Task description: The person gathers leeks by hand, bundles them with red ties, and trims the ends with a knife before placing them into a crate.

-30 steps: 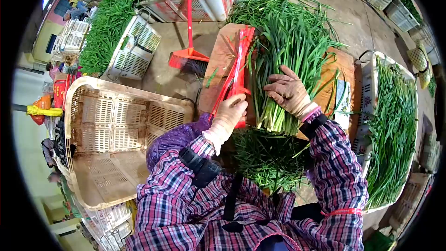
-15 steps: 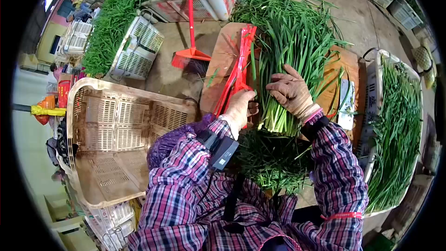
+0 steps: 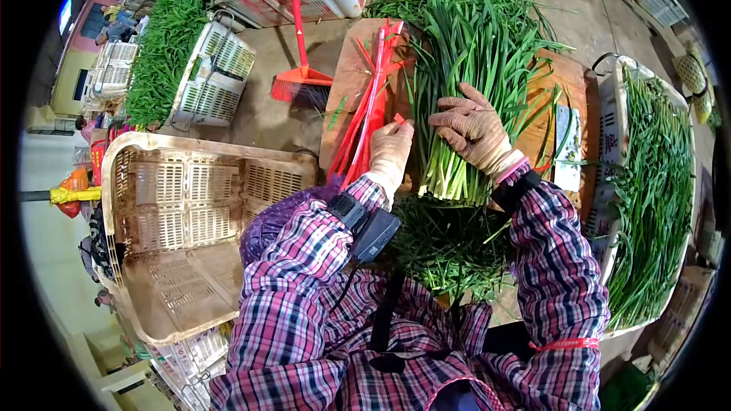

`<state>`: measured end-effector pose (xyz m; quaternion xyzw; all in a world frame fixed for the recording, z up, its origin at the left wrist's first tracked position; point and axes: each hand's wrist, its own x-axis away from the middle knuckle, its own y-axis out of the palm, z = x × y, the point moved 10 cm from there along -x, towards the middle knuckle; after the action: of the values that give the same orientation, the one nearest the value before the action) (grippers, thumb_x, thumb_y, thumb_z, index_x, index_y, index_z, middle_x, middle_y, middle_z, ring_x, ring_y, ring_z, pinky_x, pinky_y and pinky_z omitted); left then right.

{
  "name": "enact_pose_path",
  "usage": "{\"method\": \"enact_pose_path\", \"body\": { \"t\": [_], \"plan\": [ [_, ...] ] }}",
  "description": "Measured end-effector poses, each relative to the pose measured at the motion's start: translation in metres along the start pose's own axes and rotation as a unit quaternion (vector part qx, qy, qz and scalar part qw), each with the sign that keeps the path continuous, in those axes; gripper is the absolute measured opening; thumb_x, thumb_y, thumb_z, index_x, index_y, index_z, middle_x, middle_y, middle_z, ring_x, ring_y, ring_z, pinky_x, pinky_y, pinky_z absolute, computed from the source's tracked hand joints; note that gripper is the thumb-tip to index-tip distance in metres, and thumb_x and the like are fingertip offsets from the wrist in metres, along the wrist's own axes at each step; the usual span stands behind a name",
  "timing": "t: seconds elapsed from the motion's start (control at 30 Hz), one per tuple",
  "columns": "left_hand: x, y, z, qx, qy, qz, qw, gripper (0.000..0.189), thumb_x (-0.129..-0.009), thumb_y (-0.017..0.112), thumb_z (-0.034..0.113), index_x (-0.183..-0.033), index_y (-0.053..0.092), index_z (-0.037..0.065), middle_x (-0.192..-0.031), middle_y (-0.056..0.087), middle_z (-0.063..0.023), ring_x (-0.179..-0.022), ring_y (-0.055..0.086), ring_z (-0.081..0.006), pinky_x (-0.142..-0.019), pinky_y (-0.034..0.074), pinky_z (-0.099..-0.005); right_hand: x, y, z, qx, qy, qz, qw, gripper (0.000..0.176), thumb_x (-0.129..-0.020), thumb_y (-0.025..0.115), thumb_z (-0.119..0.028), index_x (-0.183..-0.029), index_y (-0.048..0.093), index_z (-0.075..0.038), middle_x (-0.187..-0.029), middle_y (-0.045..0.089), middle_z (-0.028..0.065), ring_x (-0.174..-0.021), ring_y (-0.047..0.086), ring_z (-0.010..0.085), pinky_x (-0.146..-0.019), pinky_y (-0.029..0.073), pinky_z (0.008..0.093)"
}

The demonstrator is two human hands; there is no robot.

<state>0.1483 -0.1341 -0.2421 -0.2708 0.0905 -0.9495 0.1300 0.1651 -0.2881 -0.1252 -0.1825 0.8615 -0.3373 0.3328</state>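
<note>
A thick bunch of long green leafy stalks (image 3: 476,53) lies on a wooden board (image 3: 560,91), pale cut ends toward me. My right hand (image 3: 476,131), in a tan glove, rests on the stalks near those ends with its fingers spread. Just left of the bunch, my left hand (image 3: 391,151), also gloved, is closed in a pinch on the end of a red strip (image 3: 399,118). More red strips (image 3: 368,106) lie along the board's left part. A flat whitish blade-like piece (image 3: 568,148) rests on the board's right side.
An empty crate (image 3: 179,236) stands at left, beside a purple mesh bag (image 3: 278,228). A crate of stalks (image 3: 609,129) is at right. Beyond the board are a red broom (image 3: 302,80) and a crate (image 3: 217,76) near heaped greens (image 3: 167,46). Loose greens (image 3: 449,247) lie below the board.
My left hand has closed on a red strip's end and shifted slightly up, apart from the pile. My right hand stays on the stalks. The whole view has shifted a little.
</note>
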Motion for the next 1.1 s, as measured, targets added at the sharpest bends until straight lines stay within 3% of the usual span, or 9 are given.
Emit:
{"method": "enact_pose_path", "body": {
  "t": [0.13,0.27,0.53,0.8,0.9,0.93,1.0,1.03,1.1],
  "plan": [
    [0.003,0.004,0.009,0.066,0.078,-0.031,0.994,0.031,-0.087,0.06,0.024,-0.068,0.058,-0.001,-0.061,0.049,0.0036,-0.058,0.039,-0.009,-0.056,0.035,-0.0293,0.0,-0.01,-0.001,0.022,0.007,0.037,0.999,0.028,-0.079,0.065,-0.016,-0.107,0.064,-0.014,-0.101,0.065,0.0067,-0.109,0.057,0.0254,-0.106,0.032,0.0433],
    [0.021,0.013,0.016,0.084,0.004,-0.073,0.994,0.025,-0.083,0.06,0.018,-0.065,0.057,0.002,-0.061,0.047,0.0049,-0.059,0.038,-0.008,-0.055,0.034,-0.0287,-0.002,-0.005,0.002,0.05,0.02,0.006,0.998,0.033,-0.08,0.063,-0.017,-0.113,0.061,-0.013,-0.106,0.063,0.0112,-0.11,0.055,0.0266,-0.106,0.032,0.0433],
    [0.006,0.025,0.004,0.074,0.028,-0.119,0.99,0.016,-0.086,0.06,0.015,-0.083,0.064,-0.001,-0.072,0.055,0.0034,-0.066,0.044,-0.0079,-0.06,0.039,-0.0272,-0.009,0.012,0.002,0.121,0.013,-0.058,0.991,0.025,-0.083,0.061,-0.025,-0.107,0.064,-0.017,-0.102,0.066,0.0072,-0.11,0.056,0.0232,-0.106,0.033,0.0417],
    [0.01,0.034,0.007,0.119,0.02,-0.171,0.978,0.017,-0.087,0.061,0.015,-0.089,0.065,-0.002,-0.074,0.06,0.0001,-0.064,0.047,-0.009,-0.06,0.04,-0.0269,-0.004,-0.071,-0.097,0.105,-0.002,0.08,0.991,0.019,-0.082,0.062,-0.023,-0.098,0.063,-0.012,-0.092,0.064,0.0093,-0.096,0.059,0.0296,-0.088,0.045,0.0398],
    [-0.01,0.028,0.001,0.042,0.083,-0.113,0.989,0.021,-0.086,0.061,0.017,-0.084,0.065,-0.003,-0.072,0.056,0.0019,-0.063,0.045,-0.0095,-0.058,0.039,-0.0287,0.038,-0.056,-0.133,-0.116,0.052,0.052,0.991,0.015,-0.085,0.061,-0.014,-0.097,0.065,-0.007,-0.088,0.066,0.0102,-0.085,0.063,0.0286,-0.076,0.049,0.0386],
    [-0.015,0.029,0.001,0.05,0.116,-0.101,0.987,0.022,-0.085,0.061,0.018,-0.082,0.064,-0.004,-0.071,0.055,0.0021,-0.062,0.044,-0.0101,-0.058,0.038,-0.0296,0.065,-0.031,-0.127,-0.23,0.15,0.034,0.961,0.014,-0.086,0.061,-0.013,-0.097,0.066,-0.006,-0.086,0.066,0.0111,-0.081,0.064,0.0289,-0.074,0.051,0.0378],
    [-0.005,0.028,0.01,0.02,0.112,-0.151,0.982,0.023,-0.083,0.06,0.019,-0.08,0.063,-0.004,-0.07,0.053,0.0021,-0.065,0.043,-0.0103,-0.06,0.037,-0.0311,0.109,0.027,-0.119,-0.268,0.231,-0.056,0.934,0.018,-0.086,0.061,-0.016,-0.101,0.066,-0.007,-0.088,0.066,0.0145,-0.082,0.064,0.0305,-0.073,0.051,0.037],
    [0.001,0.027,0.014,0.039,0.109,-0.15,0.982,0.023,-0.083,0.06,0.019,-0.081,0.063,-0.004,-0.07,0.053,0.0022,-0.066,0.043,-0.0101,-0.061,0.037,-0.0308,0.124,0.066,-0.114,-0.195,0.292,-0.222,0.91,0.024,-0.086,0.059,-0.024,-0.104,0.065,-0.009,-0.092,0.066,0.0156,-0.085,0.063,0.0329,-0.075,0.05,0.0393],
    [-0.003,0.025,0.007,0.044,0.092,-0.143,0.985,0.024,-0.083,0.059,0.019,-0.082,0.064,-0.004,-0.07,0.054,0.0022,-0.067,0.044,-0.0096,-0.063,0.037,-0.0293,0.149,0.103,-0.095,-0.096,0.292,-0.283,0.908,0.032,-0.086,0.056,-0.031,-0.11,0.063,-0.012,-0.093,0.066,0.016,-0.088,0.062,0.0355,-0.077,0.049,0.0437]
  ]
}}
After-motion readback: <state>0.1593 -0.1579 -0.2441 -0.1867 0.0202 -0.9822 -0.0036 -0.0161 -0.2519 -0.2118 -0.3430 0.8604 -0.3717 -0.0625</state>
